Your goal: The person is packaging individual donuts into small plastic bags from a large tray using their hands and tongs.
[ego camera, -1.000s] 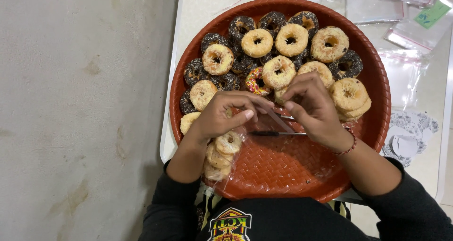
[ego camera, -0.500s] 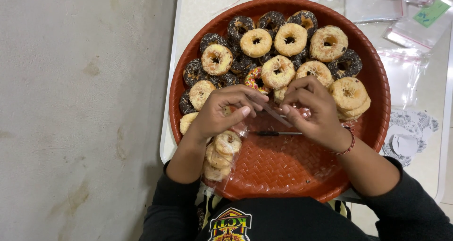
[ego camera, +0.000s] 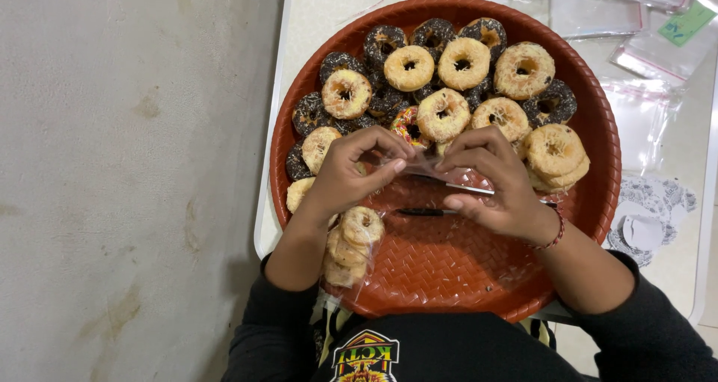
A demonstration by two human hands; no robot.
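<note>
Both hands are over the round red woven tray [ego camera: 449, 277] on the table [ego camera: 314, 15]. The left hand [ego camera: 348, 176] and right hand [ego camera: 493, 184] pinch a small clear plastic bag [ego camera: 428, 167] between them, fingers narrow, thumb and fingertips closed on its edges. The bag hangs just above the tray's bare middle, right beside the piled doughnuts [ego camera: 441, 75]. A packed bag of doughnuts [ego camera: 350, 243] lies under the left wrist.

Dark sleeves, bare hands, one bracelet.
Black long sleeves pushed up the forearms; a red beaded bracelet [ego camera: 554, 239] on the right wrist; yellow-and-red chest print [ego camera: 365, 358].
</note>
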